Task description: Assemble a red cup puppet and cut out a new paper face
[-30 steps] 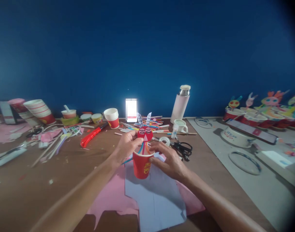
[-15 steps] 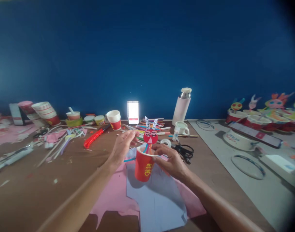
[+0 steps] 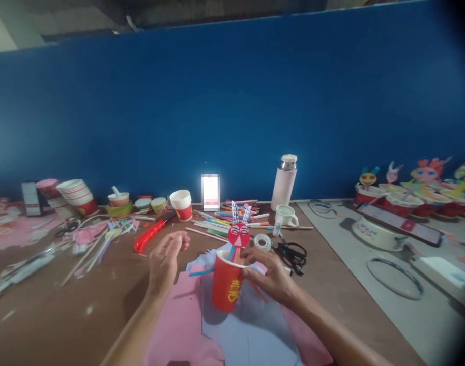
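Observation:
A red paper cup [image 3: 226,282] is lifted a little and tilted over pink and pale blue paper sheets [image 3: 251,330]. My right hand [image 3: 269,274] grips it at the rim and side. A red paper face [image 3: 238,235] with two patterned ears sticks up out of the cup on coloured strips. My left hand [image 3: 164,260] hovers to the left of the cup, fingers loosely curled and apart, holding nothing.
Black scissors [image 3: 291,251], a tape roll [image 3: 262,242], a white mug [image 3: 286,214] and a flask [image 3: 284,181] lie beyond the cup. A red cutter [image 3: 150,236], coloured sticks [image 3: 225,218] and stacked cups [image 3: 78,195] sit at the left. Finished cup figures [image 3: 408,190] line the right.
My left hand let go of the paper face and drew back to the left. The right hand keeps the cup, now tilted. The view tipped upward.

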Demonstrator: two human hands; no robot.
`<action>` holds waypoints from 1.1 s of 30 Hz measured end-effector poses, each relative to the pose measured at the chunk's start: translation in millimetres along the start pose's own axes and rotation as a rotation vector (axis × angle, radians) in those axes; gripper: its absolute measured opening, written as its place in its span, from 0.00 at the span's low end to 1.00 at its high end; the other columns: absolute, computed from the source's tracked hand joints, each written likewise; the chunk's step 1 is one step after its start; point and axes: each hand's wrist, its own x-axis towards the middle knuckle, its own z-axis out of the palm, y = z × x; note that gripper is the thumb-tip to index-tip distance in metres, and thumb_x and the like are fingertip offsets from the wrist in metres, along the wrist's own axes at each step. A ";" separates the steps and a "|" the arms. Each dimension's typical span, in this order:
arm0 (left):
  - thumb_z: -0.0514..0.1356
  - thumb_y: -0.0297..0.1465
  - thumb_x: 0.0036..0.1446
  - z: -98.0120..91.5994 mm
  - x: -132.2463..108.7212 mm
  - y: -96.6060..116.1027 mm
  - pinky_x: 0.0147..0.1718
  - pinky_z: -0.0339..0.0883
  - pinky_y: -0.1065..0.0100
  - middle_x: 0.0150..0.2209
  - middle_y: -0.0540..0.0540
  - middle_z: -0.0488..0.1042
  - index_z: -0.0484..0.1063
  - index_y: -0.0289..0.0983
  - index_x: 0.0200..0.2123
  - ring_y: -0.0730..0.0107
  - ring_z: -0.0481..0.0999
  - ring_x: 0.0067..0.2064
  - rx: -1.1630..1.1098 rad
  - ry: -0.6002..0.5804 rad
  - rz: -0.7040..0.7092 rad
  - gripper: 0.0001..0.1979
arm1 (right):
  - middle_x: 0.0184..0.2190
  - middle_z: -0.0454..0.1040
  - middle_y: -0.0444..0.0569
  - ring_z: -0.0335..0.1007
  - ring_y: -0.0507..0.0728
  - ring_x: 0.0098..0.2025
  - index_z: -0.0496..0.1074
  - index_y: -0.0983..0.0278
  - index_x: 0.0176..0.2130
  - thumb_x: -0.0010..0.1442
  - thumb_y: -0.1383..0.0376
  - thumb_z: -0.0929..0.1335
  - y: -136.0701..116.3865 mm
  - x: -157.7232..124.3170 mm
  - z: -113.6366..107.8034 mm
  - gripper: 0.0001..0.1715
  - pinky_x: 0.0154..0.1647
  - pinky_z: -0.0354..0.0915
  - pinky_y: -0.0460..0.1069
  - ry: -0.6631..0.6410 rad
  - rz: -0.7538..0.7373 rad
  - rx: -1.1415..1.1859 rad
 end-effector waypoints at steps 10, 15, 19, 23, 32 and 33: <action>0.56 0.41 0.52 3.4 -1.0 -23.8 0.19 0.56 0.76 0.17 0.55 0.59 0.71 0.35 0.32 0.77 0.59 0.19 0.138 -0.065 -0.101 0.15 | 0.36 0.73 0.52 0.69 0.57 0.38 0.69 0.64 0.31 0.58 0.57 0.66 3.8 -0.3 4.7 0.13 0.40 0.63 0.50 -0.060 0.061 0.184; 0.56 0.42 0.52 1.8 -2.4 -31.6 0.16 0.51 0.76 0.16 0.56 0.53 0.71 0.34 0.31 0.78 0.54 0.18 0.122 -0.103 -0.152 0.16 | 0.35 0.74 0.52 0.69 0.57 0.39 0.69 0.65 0.31 0.57 0.56 0.66 4.2 -0.6 5.4 0.13 0.39 0.63 0.49 -0.046 0.086 0.198; 0.56 0.43 0.52 3.0 -5.1 -30.6 0.18 0.54 0.75 0.16 0.55 0.55 0.71 0.34 0.31 0.77 0.56 0.19 0.167 -0.153 -0.137 0.16 | 0.36 0.74 0.51 0.70 0.57 0.38 0.69 0.64 0.32 0.57 0.58 0.66 6.0 -2.2 7.6 0.12 0.40 0.64 0.49 -0.052 0.088 0.220; 0.57 0.44 0.49 5.2 -6.9 -29.7 0.19 0.57 0.74 0.18 0.52 0.64 0.72 0.34 0.29 0.74 0.60 0.20 0.180 -0.189 -0.149 0.17 | 0.35 0.74 0.50 0.70 0.56 0.37 0.68 0.64 0.31 0.56 0.56 0.66 4.2 -2.9 10.3 0.13 0.39 0.64 0.48 -0.067 0.101 0.221; 0.58 0.46 0.47 0.1 -0.9 -31.1 0.16 0.58 0.73 0.21 0.47 0.71 0.74 0.36 0.27 0.68 0.67 0.22 0.240 -0.181 -0.204 0.17 | 0.34 0.74 0.51 0.70 0.56 0.36 0.69 0.65 0.32 0.56 0.56 0.66 -1.5 -0.3 8.8 0.14 0.37 0.64 0.48 -0.072 0.086 0.197; 0.58 0.46 0.46 1.3 -0.8 -28.4 0.16 0.58 0.73 0.20 0.47 0.71 0.74 0.37 0.26 0.67 0.68 0.22 0.239 -0.191 -0.208 0.17 | 0.34 0.74 0.51 0.70 0.56 0.36 0.69 0.65 0.32 0.56 0.56 0.66 -2.0 -0.2 8.5 0.14 0.37 0.64 0.48 -0.070 0.081 0.188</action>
